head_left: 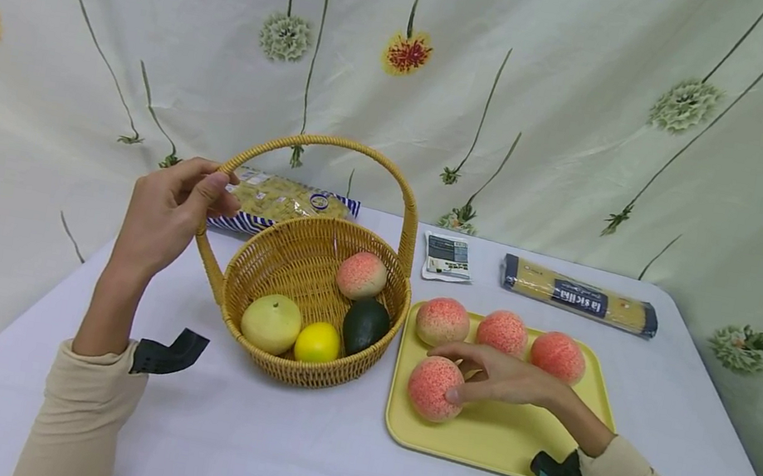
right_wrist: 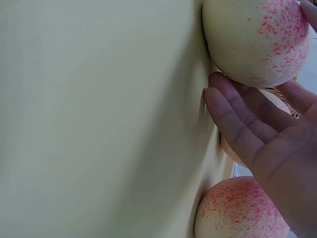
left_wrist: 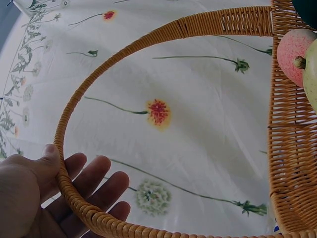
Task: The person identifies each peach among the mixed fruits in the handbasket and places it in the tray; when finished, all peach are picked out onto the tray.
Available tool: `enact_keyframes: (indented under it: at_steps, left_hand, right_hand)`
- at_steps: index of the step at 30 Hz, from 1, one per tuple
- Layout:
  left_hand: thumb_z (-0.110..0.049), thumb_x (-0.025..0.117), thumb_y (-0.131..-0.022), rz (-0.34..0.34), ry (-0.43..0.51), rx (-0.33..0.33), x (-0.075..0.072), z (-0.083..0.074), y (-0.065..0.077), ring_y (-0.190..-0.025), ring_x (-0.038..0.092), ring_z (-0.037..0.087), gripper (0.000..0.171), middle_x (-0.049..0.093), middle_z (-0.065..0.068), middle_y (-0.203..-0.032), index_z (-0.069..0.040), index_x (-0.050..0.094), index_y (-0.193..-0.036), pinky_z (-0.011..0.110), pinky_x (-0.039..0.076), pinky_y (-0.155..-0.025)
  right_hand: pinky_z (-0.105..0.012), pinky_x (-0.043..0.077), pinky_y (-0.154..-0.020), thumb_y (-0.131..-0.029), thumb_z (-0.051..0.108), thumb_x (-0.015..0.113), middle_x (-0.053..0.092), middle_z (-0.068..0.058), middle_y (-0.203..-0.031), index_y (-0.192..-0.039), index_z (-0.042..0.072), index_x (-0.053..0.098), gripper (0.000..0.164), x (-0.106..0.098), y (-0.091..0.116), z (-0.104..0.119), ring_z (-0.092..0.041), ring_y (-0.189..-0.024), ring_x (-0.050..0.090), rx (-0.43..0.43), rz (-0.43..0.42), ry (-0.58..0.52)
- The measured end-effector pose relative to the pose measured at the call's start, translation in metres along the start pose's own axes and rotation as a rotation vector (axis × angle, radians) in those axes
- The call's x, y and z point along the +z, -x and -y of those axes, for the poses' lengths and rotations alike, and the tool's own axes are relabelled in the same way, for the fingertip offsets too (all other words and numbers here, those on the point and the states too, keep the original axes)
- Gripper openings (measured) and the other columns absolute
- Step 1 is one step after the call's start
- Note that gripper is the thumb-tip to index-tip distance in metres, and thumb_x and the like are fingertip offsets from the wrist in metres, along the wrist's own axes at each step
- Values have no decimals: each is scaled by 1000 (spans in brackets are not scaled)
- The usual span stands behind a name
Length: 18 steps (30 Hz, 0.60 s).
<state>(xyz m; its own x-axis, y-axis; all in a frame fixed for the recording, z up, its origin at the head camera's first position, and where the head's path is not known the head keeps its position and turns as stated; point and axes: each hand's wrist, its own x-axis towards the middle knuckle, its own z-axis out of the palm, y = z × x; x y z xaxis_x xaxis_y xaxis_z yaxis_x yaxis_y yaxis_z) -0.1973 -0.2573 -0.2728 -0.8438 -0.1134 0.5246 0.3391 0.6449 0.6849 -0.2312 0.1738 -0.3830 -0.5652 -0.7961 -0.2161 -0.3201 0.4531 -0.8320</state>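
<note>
My left hand (head_left: 173, 207) holds the arched handle (head_left: 325, 141) of a wicker basket (head_left: 301, 376) at its left side. In the left wrist view the thumb and fingers lie round the handle (left_wrist: 74, 101). Inside the basket are a peach (head_left: 362, 276), a pale green round fruit (head_left: 271, 323), a yellow lemon (head_left: 318, 343) and a dark avocado (head_left: 365, 326). Over a yellow tray (head_left: 505, 452), my right hand (head_left: 506, 375) grips the front-left peach (head_left: 435, 389) between thumb and fingers. The right wrist view shows this peach (right_wrist: 257, 42) low at the tray surface.
Three more peaches, including one in the middle (head_left: 502, 332), sit along the tray's back. Behind stand a bag of pasta (head_left: 285, 201), a small white packet (head_left: 447, 257) and a spaghetti pack (head_left: 580, 296). A flower-printed cloth (head_left: 565, 134) hangs behind the table.
</note>
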Motion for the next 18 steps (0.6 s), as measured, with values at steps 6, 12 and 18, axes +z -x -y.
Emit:
enact_keyframes:
  at_steps: [6,12,18]
  left_hand:
    - [-33,52,-99,0,5,0,0,0,0,-74,63,1,32,69,1,-81,-6,66,-110,13,49,-63]
    - [-32,52,-98,1,10,2,0,1,0,-74,63,1,32,69,-1,-80,-6,66,-111,13,49,-63]
    - [-32,52,-98,-3,8,4,0,1,0,-74,63,1,31,68,-1,-80,-6,66,-110,13,49,-63]
  right_hand:
    - [-40,45,-96,-90,28,66,50,-7,-138,-141,9,43,59,0,0,-1,-24,-115,56,-16,3,-8]
    - [-38,46,-97,-89,27,67,50,-8,-136,-141,6,42,62,-5,2,2,-25,-118,53,-18,-4,-28]
    - [-42,46,-99,-90,22,67,50,-16,-136,-141,5,42,58,-16,2,14,-31,-121,52,-74,-22,-24]
